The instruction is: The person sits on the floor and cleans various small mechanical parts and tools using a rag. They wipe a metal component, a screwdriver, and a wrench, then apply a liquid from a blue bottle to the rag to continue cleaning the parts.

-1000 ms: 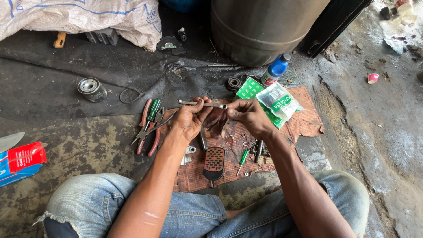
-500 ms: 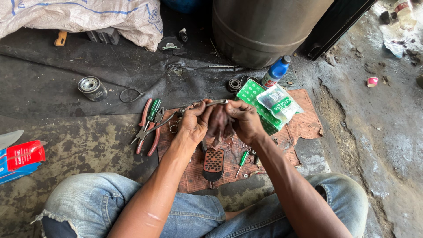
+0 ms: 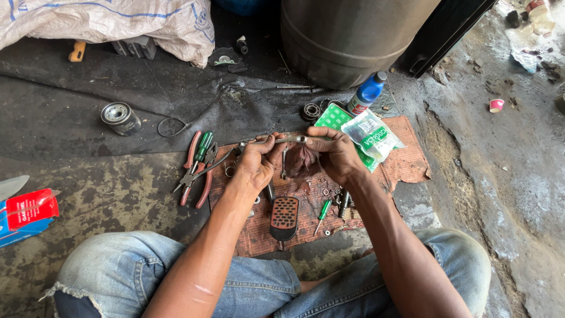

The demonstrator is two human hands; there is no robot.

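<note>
Near the middle of the frame, the left hand [image 3: 257, 163] is curled narrow, its thumb and fingers pinching one end of a slim metal bar [image 3: 281, 141]. The right hand [image 3: 335, 154] is closed on the bar's other end and also holds a dark red rag [image 3: 302, 160] that hangs under the bar. Both are held just above a worn reddish mat [image 3: 406, 162].

On the mat below the hands lie a black pedal pad with orange dots [image 3: 285, 215], a small green screwdriver [image 3: 323, 213] and scattered washers. Right of the hands a clear plastic pouch [image 3: 372, 136] rests on a green packet [image 3: 333, 118], with a blue bottle [image 3: 366, 94] just above. Left of the hands lie red-handled pliers [image 3: 196, 168]; further to the upper left stands a small metal can [image 3: 120, 118]. A big grey drum [image 3: 347, 35] fills the top centre.
</note>
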